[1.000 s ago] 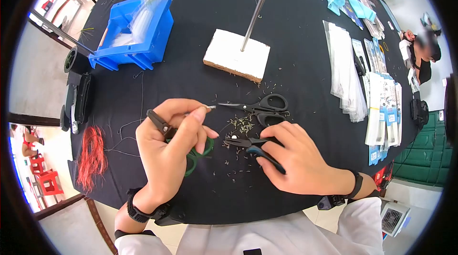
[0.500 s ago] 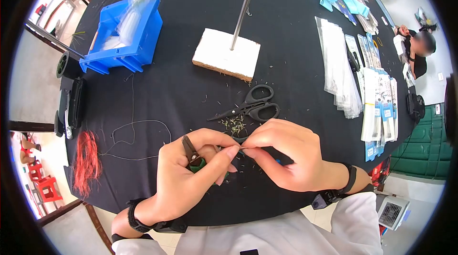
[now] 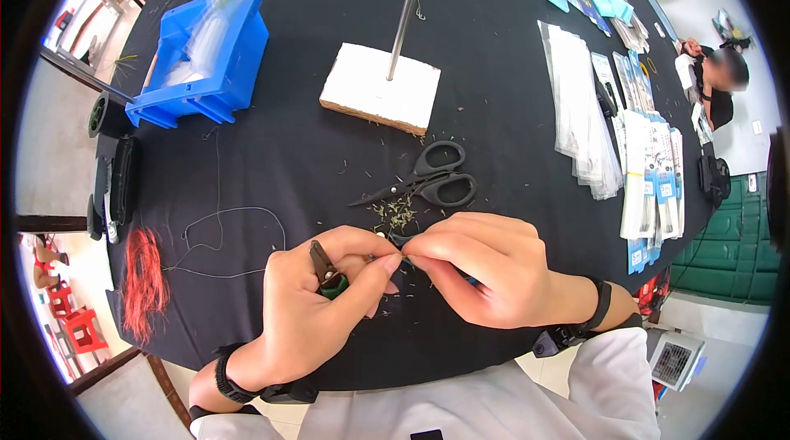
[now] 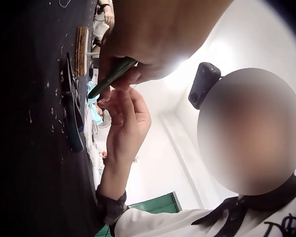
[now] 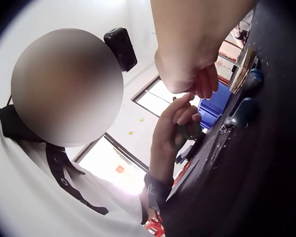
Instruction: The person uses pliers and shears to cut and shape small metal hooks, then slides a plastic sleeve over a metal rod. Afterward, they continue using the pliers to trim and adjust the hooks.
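My left hand (image 3: pixel 304 308) keeps a pair of small green-handled scissors (image 3: pixel 333 284) tucked in its curled fingers, the dark blades sticking up past the index knuckle. Its thumb and index fingertip pinch a fine line (image 4: pixel 133 88), which shows as a thin strand in the left wrist view. Meeting them tip to tip, the thumb and index of my right hand (image 3: pixel 498 275) pinch at the same spot. The fingertips hide most of what lies between them. Pliers with blue-and-black handles (image 5: pixel 244 112) lie on the table below the right hand, largely covered by it in the head view.
Black scissors (image 3: pixel 444 185) lie beyond the hands, near scattered green clippings (image 3: pixel 395 214). A white block (image 3: pixel 383 94) holds an upright metal rod. Leftward are a blue bin (image 3: pixel 239 70), red threads (image 3: pixel 144 284) and a loose looped line. Clear sleeves (image 3: pixel 576 111) and packets (image 3: pixel 654 177) lie rightward.
The right hand has let go of the pliers, leaving them on the table, and has come left to pinch at the left fingertips. The left hand has moved nearer and turned slightly.
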